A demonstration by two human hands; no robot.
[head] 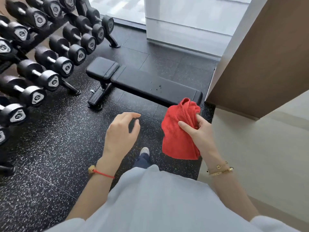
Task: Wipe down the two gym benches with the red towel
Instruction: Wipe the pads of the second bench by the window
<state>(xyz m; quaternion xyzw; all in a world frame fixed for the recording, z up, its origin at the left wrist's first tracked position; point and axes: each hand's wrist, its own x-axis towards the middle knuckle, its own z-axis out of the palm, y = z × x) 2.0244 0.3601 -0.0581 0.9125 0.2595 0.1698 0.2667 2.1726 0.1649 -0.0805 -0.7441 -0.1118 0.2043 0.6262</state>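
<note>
Right hand grips the red towel, bunched and hanging down from the fist, thumb laid across the cloth, fingers curled into its folds. Towel held in the air above the rubber floor, just in front of the near end of the black flat bench, not touching the pad as far as the view shows. Left hand holds nothing, fingers loosely curled, hovering over the floor well apart from the bench. Bench lies on the floor with its long back pad running toward the right and the small seat pad at its far-left end; a few small dark droplets sit mid-pad. Only one bench in view. Dumbbell rack fills the left side, rows of black dumbbells, its foot just beside the seat end of the bench. Brown wall panel at the right, window glass beyond the bench. Red string bracelet on left wrist, gold bracelets on right wrist. One white shoe visible on the floor below the hands, pale grey shirt at the bottom edge
</note>
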